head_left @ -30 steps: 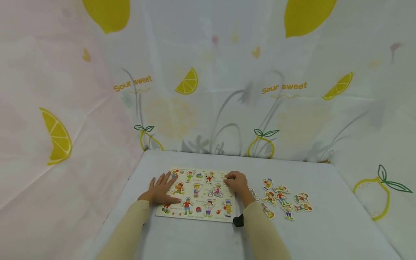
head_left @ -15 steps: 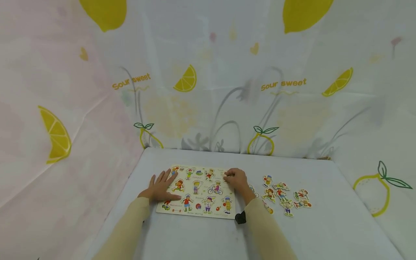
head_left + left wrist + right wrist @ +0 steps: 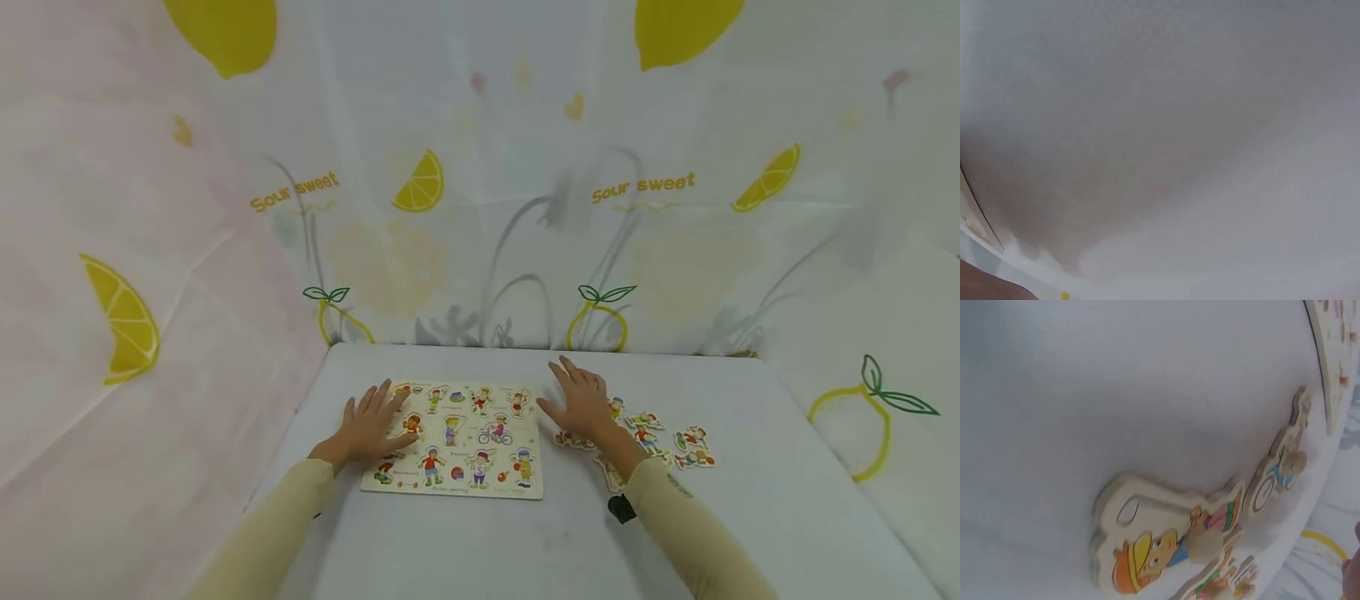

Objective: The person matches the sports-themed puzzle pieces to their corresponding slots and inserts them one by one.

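A pale puzzle board printed with sport figures lies flat on the white table. My left hand rests with spread fingers over its left side, covering some of the pictures. My right hand holds nothing; its fingers are spread beyond the board's right edge, partly over loose wooden pieces. Under the right wrist, a cyclist piece and a piece showing a child in a yellow-and-orange cap lie on the table, each with a round knob. A tennis figure shows in the board's top right corner.
Several more loose figure pieces lie to the right of my right hand. A lemon-print cloth hangs behind the table and at its sides. Something black sits at the right wrist.
My right hand has come off the board's top right corner and moved right, its fingers going from pinched to spread. The tennis figure there is now uncovered. My left hand stays on the board.
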Motion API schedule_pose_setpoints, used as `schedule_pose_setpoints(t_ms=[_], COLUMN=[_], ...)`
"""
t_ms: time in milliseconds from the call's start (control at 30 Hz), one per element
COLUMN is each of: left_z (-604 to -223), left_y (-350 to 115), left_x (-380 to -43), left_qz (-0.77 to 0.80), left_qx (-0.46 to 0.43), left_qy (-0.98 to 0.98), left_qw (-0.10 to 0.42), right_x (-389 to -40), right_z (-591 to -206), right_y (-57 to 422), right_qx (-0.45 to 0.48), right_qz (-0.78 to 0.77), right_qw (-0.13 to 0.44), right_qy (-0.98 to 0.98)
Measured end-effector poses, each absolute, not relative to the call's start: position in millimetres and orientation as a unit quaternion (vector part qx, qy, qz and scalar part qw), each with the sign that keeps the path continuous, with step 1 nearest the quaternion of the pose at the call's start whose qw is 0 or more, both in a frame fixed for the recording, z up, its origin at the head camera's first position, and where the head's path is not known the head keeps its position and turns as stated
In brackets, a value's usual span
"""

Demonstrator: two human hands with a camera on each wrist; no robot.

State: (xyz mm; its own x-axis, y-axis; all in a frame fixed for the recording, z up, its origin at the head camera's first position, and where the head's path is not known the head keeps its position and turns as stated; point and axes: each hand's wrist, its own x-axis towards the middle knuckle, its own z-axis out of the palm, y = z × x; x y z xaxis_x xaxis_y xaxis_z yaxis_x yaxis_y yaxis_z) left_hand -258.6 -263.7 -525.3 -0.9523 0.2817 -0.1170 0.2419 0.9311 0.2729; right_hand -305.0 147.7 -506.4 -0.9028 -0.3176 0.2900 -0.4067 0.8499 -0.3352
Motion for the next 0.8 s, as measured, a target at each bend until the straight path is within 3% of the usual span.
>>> schedule_pose_setpoints(t_ms=[233,367,633,800], left_z=[-508.3,-521.4,-544.6,-544.1], left_y=[-278.5,-281.3,-283.9,-283.6], left_x=[-254.7,-247.1,-240.2,-241.3], left_qz=[0.102,0.074,0.078,0.107], left_qx=[0.136,0.163,0.167,0.168], left_qy=[0.980,0.976,0.976,0.972], left_qw=[0.106,0.121,0.115,0.121], right_x=[-303.3,-291.5,-280.2,-281.5], right_z=[-506.5,-512.0,-525.3,-533.0], right_y=[164.9,180.2,200.0,206.0], right_qx=[0.211,0.225,0.214,0.215], right_qz=[0.198,0.195,0.297,0.321], right_qw=[0.098,0.107,0.023,-0.001], right_qy=[-0.952,-0.948,-0.931,-0.922])
